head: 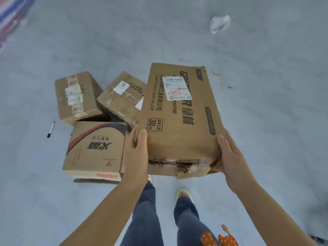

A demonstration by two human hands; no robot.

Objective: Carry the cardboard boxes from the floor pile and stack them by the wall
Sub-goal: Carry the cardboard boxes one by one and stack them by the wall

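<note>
The pale grey concrete floor takes up most of the view and lies bare and wide ahead and to the right, so the room for carrying is there; no wall shows, so which way the stack lies cannot be told. The long brown printed cardboard box with a white shipping label is held off the floor between both hands, its long axis running straight away from the person and its near end at the hands, its far end hanging out over the pile's right edge. The left hand grips the near left corner, fingers together and curled along the side with the thumb on top; the right hand cups the near right corner, fingers together and wrapped under the edge. Both are equally near, so the load looks evenly shared, though all the length juts forward and will likely want to tip down. Left of it three boxes remain on the floor, touching one another: a brown carton with a red and black swoosh nearest, a taped brown cube-shaped box behind, and a tilted flat brown parcel under clear tape. Farther off lie a crumpled white scrap and a small black-capped white marker pen
</note>
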